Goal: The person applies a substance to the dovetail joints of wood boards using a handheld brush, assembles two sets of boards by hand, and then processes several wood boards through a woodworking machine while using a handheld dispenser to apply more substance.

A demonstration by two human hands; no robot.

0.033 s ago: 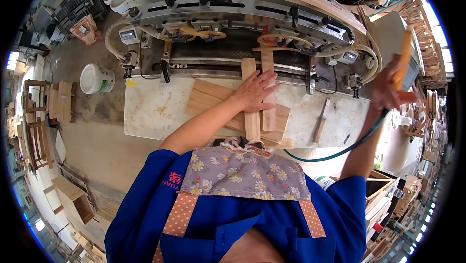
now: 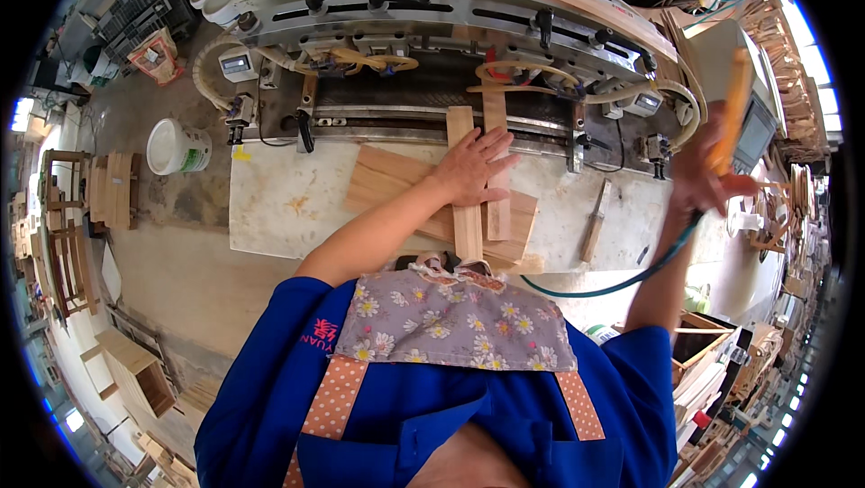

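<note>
My left hand (image 2: 473, 168) lies flat with its fingers spread across two narrow wooden strips. The left strip (image 2: 467, 234) and the right strip (image 2: 497, 218) run lengthwise toward the machine, over a wider wooden board (image 2: 387, 183) lying aslant on the white table (image 2: 279, 218). The far end of the right strip reaches in under the machine's yellowish hoses. Off to the right, my right hand (image 2: 701, 173) is raised and closed around an orange air blow gun (image 2: 734, 114), its long end pointing away from me. A teal hose (image 2: 622, 291) trails from it toward my body.
A machine with a slotted metal beam (image 2: 405, 9), black levers and hoses spans the table's far side. A short wooden stick (image 2: 596, 222) lies at the table's right. At left stand a white bucket (image 2: 178, 146) and stacked boards (image 2: 113, 189). A grey control box (image 2: 755, 132) is beyond my right hand.
My right hand and the air blow gun have shifted slightly left and toward me, and the hose has moved with them. My left hand stays on the strips.
</note>
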